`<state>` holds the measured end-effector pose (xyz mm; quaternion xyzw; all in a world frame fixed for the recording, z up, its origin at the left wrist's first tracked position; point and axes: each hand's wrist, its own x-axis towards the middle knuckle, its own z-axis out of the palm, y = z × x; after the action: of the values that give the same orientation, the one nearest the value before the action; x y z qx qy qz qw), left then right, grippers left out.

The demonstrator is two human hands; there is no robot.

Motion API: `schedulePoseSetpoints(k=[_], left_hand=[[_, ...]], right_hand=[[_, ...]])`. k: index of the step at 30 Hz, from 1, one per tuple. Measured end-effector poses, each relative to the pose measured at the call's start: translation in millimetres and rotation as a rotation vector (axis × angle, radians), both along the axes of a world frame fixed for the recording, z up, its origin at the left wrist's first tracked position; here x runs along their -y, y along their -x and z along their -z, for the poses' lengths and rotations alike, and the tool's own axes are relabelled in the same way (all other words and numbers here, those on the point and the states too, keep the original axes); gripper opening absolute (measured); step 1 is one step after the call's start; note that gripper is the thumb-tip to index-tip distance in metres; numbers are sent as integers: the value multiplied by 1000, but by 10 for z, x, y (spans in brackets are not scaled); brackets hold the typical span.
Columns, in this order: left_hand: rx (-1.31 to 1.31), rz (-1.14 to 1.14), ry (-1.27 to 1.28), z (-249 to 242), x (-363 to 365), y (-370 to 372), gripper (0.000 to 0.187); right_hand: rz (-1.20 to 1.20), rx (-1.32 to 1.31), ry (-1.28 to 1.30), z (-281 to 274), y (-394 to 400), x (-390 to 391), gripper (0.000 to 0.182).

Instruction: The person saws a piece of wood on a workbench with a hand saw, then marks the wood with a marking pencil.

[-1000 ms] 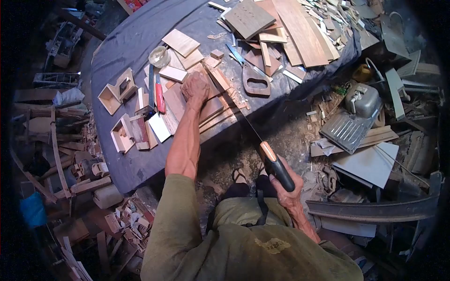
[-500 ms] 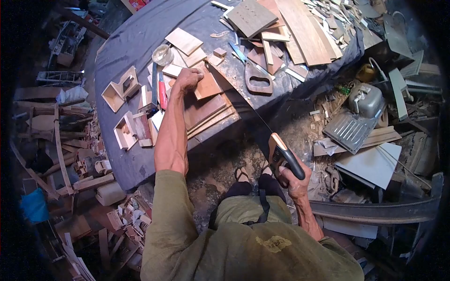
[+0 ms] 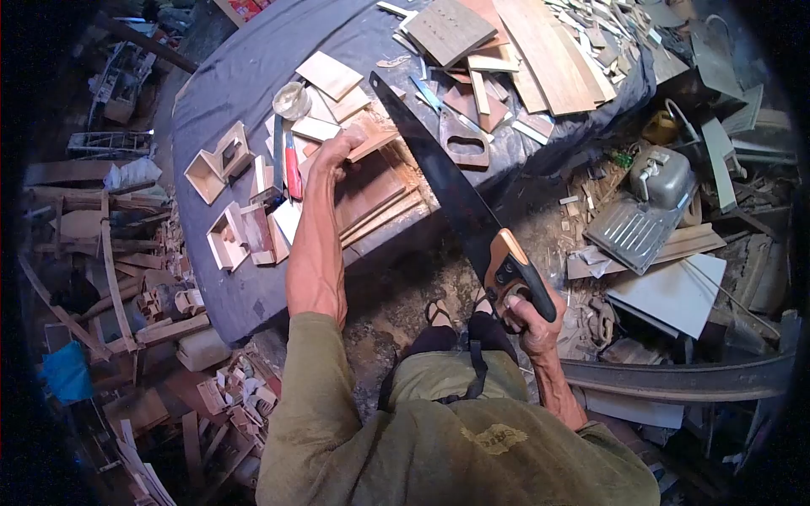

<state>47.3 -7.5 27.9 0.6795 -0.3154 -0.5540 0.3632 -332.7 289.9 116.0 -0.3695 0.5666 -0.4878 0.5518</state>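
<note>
My right hand [image 3: 531, 320] is wrapped round the orange-and-black handle of a handsaw [image 3: 443, 173]. The dark blade points up and left over the table edge, its broad side showing. My left hand [image 3: 337, 152] grips a small wooden board [image 3: 373, 142] by its left end. That board is tilted, with its narrow edge towards me, and the saw blade is apart from it on the right. Under it lies a stack of brown boards [image 3: 371, 198] at the table's front edge, with sawdust beside it. A red-handled tool [image 3: 293, 171] rests just left of my left hand.
A dark cloth covers the table [image 3: 253, 93]. On it are a second handsaw [image 3: 464, 143], a round container [image 3: 291, 101], small wooden boxes [image 3: 226, 236] and long planks [image 3: 548, 63]. A metal sink [image 3: 645, 207] and scrap wood lie on the floor at right.
The small board has been lifted and tipped up by my left hand. The handsaw has come away from the board, and its blade has turned from edge-on to broadside.
</note>
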Motion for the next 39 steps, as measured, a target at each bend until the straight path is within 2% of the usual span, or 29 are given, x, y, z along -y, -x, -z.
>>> schedulePoseSetpoints(k=[3,5,6,9,12,15,18,21,22,25,29,32,35,39], left_hand=[[-243,36,-48,162,19,-137,16],[-385,152,-99,254,57,-256,16],[-455,209,-124,214,47,-264,17],[-125,34,-15,199,2,-121,18],[592,317,212,130,-12,-151,17],[704,258,306,35,-106,-57,21],[1109,301,349,-114,-219,103,25],[1414,176,451,-225,-411,380,31],[1412,202,420,-154,-402,406,39],[1396,140,344,-64,-430,632,38],[1402,51,492,168,-443,665,38],[1288,186,464,59,-434,632,40],[1295,220,481,38,-428,630,36],[1308,139,569,188,-364,559,29]], right_hand=[[18,163,-41,22,-1,1,60],[28,300,-77,-77,-45,28,61],[28,287,-60,-76,-61,38,61],[19,245,-14,-82,-62,53,61],[-6,136,13,-74,-16,7,61],[-5,-62,20,7,39,-53,61],[2,-119,12,21,33,-95,63],[-40,-217,35,71,49,-134,63],[-41,-228,68,79,32,-137,63],[-52,-270,130,77,0,-141,62],[-100,-333,185,48,15,-142,61],[-121,-367,244,81,13,-159,61],[-145,-367,273,82,-1,-145,61],[-158,-368,258,60,-32,-134,61]])
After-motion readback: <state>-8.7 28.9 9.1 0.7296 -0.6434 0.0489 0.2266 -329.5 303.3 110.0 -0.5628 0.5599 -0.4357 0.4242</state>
